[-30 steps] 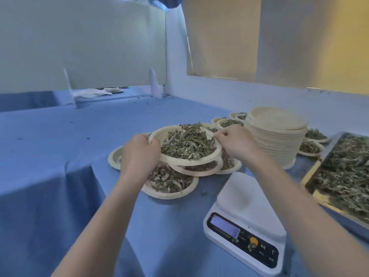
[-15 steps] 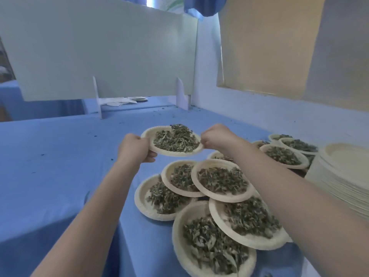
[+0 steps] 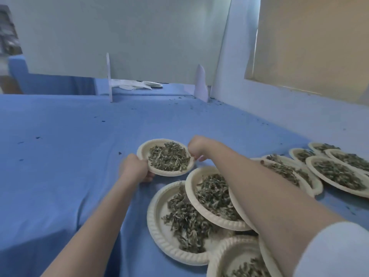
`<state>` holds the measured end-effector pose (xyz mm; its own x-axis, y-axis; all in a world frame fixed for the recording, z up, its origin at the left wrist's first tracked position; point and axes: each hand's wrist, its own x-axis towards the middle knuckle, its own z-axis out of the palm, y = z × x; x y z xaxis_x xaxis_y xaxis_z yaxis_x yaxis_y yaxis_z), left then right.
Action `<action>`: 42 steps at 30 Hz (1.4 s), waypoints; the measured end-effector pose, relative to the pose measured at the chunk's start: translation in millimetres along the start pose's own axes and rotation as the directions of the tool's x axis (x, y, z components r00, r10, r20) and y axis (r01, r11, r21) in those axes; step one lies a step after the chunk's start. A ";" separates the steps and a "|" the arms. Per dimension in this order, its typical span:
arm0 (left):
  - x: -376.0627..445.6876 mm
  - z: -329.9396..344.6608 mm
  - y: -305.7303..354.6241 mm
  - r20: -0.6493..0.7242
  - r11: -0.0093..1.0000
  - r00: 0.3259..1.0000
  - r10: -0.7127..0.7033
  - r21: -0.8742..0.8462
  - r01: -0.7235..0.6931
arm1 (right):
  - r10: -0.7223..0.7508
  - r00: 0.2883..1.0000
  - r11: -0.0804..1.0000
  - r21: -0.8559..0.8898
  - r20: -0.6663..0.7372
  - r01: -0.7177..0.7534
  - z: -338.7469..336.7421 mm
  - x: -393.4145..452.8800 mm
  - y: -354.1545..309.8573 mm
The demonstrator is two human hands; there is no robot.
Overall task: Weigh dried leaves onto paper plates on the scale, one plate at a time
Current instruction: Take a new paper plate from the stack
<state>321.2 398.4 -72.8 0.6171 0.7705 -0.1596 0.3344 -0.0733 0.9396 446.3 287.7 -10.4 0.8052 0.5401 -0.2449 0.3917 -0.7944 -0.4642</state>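
A blue cloth [image 3: 60,156] covers the table, with white boards [image 3: 119,37] standing at its far edge. Filled plates [image 3: 337,174] overlap in a cluster at the right and near side. Beyond them, one plate [image 3: 143,150] of dried leaves [image 3: 169,158] sits low over the cloth, whether touching it I cannot tell. The left hand [image 3: 134,169] grips its near-left rim; the right hand [image 3: 196,146] pinches its right rim.

The filled paper plate [image 3: 144,150], gripped at its rims by the left hand [image 3: 134,168] and right hand [image 3: 196,146], has moved from above the overlapping plates [image 3: 191,181] down to the blue cloth [image 3: 60,156] at frame centre.
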 end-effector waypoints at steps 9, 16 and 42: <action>-0.7 3.7 1.9 0.120 0.845 0.987 0.104 0.513 -0.151 | 0.004 0.999 0.952 -0.305 0.044 0.010 -4.8 -4.0 2.3; -37.9 -0.5 29.3 0.101 0.666 0.986 0.136 0.727 -0.166 | -0.027 0.999 0.942 -0.333 0.043 0.040 -21.9 -42.9 -0.8; -363.5 229.9 195.7 0.595 0.605 0.603 0.531 0.232 -0.761 | 0.074 0.880 0.997 0.032 -0.469 -0.067 -191.0 -356.0 250.8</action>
<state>326.0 -41.6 99.4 0.9738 0.0490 0.2221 -0.1023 -0.7778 0.6201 342.9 -156.9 123.0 0.9464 0.2864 0.1495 0.3228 -0.8193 -0.4738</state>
